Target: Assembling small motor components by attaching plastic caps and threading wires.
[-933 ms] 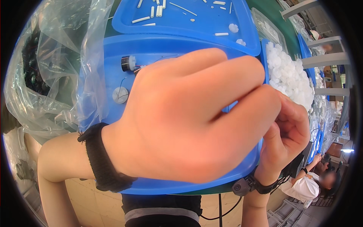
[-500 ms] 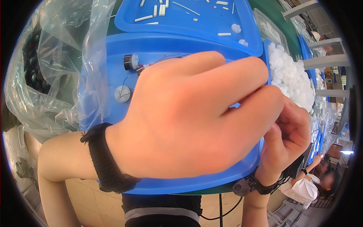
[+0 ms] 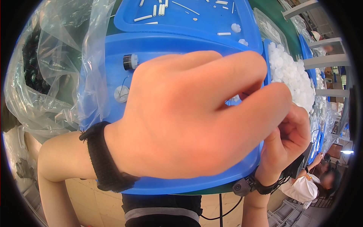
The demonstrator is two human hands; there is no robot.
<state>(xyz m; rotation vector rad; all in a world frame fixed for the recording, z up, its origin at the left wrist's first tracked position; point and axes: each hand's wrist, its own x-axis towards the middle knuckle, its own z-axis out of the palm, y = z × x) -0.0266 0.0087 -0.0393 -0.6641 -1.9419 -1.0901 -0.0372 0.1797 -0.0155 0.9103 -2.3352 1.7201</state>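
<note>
Large in the middle, my left hand is closed, its back towards the head view and a black band round its wrist. Its fingertips meet my right hand at the right. The right hand's fingers are curled in a pinch, partly covered by the left. Whatever lies between the fingers is hidden. Below both hands is a blue tray. In it, left of my left hand, are a small black cylindrical part with a white end and a round white part with thin wires.
Behind lies another blue tray with short white tubes. A heap of small white translucent pieces stands at the right. Clear plastic bags, one with dark parts inside, lie at the left. A person sits far right.
A finger of my left hand has shifted slightly right, widening the gap between its fingers. A small part and wires beside the black cylinder have gone out of sight. My right hand has hardly moved.
</note>
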